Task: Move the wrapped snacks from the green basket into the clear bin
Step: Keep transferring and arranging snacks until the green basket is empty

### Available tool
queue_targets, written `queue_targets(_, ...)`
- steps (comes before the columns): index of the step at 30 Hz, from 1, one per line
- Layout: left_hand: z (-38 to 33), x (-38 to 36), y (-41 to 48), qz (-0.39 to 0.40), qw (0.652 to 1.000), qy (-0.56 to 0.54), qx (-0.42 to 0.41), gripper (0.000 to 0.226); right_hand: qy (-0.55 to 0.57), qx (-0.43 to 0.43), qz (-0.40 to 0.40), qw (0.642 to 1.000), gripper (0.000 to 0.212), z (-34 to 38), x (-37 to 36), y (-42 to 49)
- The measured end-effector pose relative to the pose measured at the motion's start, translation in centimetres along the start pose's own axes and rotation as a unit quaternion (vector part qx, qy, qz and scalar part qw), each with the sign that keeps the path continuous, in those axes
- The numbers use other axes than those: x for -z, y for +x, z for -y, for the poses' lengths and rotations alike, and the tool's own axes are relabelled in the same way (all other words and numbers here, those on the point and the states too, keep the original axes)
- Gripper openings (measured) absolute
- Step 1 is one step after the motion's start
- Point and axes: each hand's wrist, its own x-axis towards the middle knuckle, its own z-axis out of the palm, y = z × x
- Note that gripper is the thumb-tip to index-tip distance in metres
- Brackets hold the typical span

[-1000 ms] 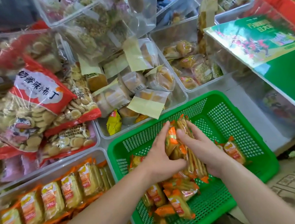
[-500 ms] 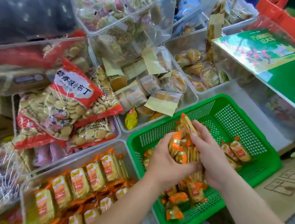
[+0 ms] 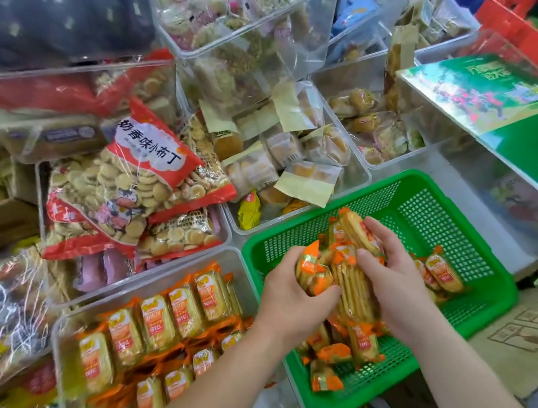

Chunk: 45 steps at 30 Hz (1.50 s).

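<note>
Head view showed both hands, left hand (image 3: 289, 299) and right hand (image 3: 398, 284), gripping bunched wrapped snacks (image 3: 348, 274) above the green basket (image 3: 427, 205), several left inside, the clear bin (image 3: 70, 321) already part-filled.

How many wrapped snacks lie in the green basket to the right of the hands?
2 show: left snack beside the right hand, right snack next to it. More may hide behind that hand.

A bundle of wrapped snacks (image 3: 351, 282) sits between the left hand (image 3: 291, 299) and right hand (image 3: 395, 276) above the basket (image 3: 434, 211), with loose packs (image 3: 333, 353) in it beneath and right of the hands, the bin (image 3: 166, 273) holding rowed packs (image 3: 159, 319) just left of them, and a tub of buns (image 3: 358, 174) beyond.
</note>
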Motion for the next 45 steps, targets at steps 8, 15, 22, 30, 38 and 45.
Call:
queue_targets(8,-0.3,0.9,-0.5,-0.013,1.0,-0.023,0.008,0.036,-0.092,0.056,-0.117,0.987,0.052,-1.5,0.5,0.6)
queue_targets(15,-0.4,2.6,-1.9,-0.012,0.999,-0.039,0.015,0.04,-0.278,0.177,-0.125,0.936,0.051,-0.8,1.2,0.0)
queue_targets(22,-1.5,4.4,-4.6,-0.066,0.993,-0.092,0.017,0.04,-0.175,0.128,-0.073,0.973,0.048,-0.7,-1.5,-3.1)
queue_targets(30,-1.2,9.7,-11.8,-0.132,0.983,-0.125,0.013,0.045,-0.163,0.142,0.002,0.976,0.052,-3.7,-7.4,-10.0)
queue_targets(38,3.2,17.0,-20.4,-0.269,0.957,-0.096,0.042,0.047,-0.281,0.245,0.096,0.923,0.045,-6.4,-12.7,-13.6)
queue_targets(45,7.1,21.5,-24.6,-0.26,0.952,-0.143,0.074,0.049,-0.214,0.094,0.144,0.962,0.052,-10.9,-16.9,-15.9)
